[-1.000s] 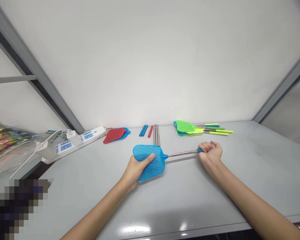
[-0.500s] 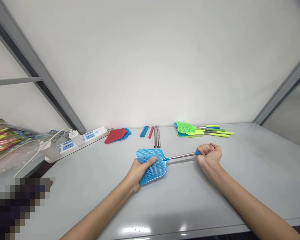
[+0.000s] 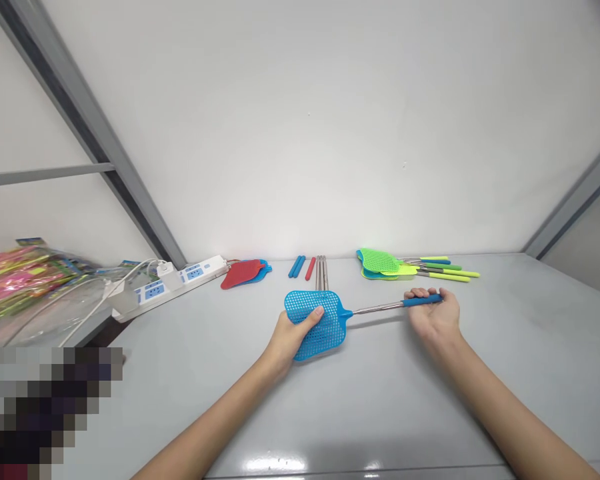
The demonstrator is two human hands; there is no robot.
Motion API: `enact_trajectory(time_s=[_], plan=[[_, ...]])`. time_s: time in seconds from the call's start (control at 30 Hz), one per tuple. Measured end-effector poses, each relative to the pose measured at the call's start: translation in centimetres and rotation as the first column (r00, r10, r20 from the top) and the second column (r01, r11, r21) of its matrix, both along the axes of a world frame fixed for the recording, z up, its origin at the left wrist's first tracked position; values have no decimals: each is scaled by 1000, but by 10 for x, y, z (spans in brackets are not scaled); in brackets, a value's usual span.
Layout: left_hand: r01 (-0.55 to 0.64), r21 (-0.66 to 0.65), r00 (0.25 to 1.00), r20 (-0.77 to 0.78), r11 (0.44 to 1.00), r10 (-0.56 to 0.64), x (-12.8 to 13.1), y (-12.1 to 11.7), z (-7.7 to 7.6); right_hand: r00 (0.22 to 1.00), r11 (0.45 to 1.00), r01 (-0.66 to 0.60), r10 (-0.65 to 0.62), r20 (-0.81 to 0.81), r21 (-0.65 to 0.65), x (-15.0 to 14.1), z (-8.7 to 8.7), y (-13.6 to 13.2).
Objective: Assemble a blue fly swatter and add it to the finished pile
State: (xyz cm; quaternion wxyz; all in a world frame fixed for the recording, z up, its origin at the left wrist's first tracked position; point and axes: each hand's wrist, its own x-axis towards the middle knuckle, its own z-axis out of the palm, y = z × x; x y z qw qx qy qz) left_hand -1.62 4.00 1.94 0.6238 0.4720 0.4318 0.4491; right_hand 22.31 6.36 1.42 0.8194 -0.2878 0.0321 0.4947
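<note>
A blue fly swatter point(image 3: 333, 337) is held level above the table between my two hands. My left hand point(image 3: 293, 337) grips its perforated head, thumb flat on top and the other fingers hidden underneath. From the head a thin metal rod runs right to a blue handle point(image 3: 420, 301). My right hand point(image 3: 434, 313) holds that handle palm up, in a loose grip with the fingers curled behind it and the thumb by its far end. Just behind the swatter head lie several metal rods point(image 3: 322, 272), their near ends partly covered by it.
Two blue grips point(image 3: 297, 266) and a red grip point(image 3: 311, 269) lie near the wall. Left of them are red and blue swatter heads point(image 3: 243, 273). Fly swatters point(image 3: 380, 261) in green, yellow and blue are stacked at back right. A power strip point(image 3: 180, 287) and plastic-wrapped packages point(image 3: 25, 273) occupy the left.
My right hand has loosened and rolled open somewhat, so more of the blue handle shows. The left hand keeps its hold on the swatter head. The whole view has shifted slightly.
</note>
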Motion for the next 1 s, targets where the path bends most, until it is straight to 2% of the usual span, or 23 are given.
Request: enact_trajectory(time_s=[0.07, 0.13, 0.3, 0.5, 0.77, 1.0], plan=[[6, -21, 1000, 11, 1000, -6, 0, 0, -2, 999, 996, -20, 23, 34, -90, 2, -6, 3], [39, -49, 998, 48, 998, -37, -1, -1, -1, 998, 992, -36, 42, 49, -119, 6, -11, 6], [215, -144, 951, 258, 966, -173, -2, -3, 1, 996, 992, -70, 75, 47, -106, 10, -14, 8], [332, -250, 865, 465, 910, -188, -5, -1, 2, 996, 992, -92, 93, 5, -85, 8, -8, 5], [385, -240, 827, 519, 891, -218, -6, 1, 0, 994, 991, -105, 103, -27, -79, 6, -6, 4], [390, -240, 820, 530, 889, -216, -6, 3, -3, 988, 988, -153, 153, 23, 0, 8, -9, 5]])
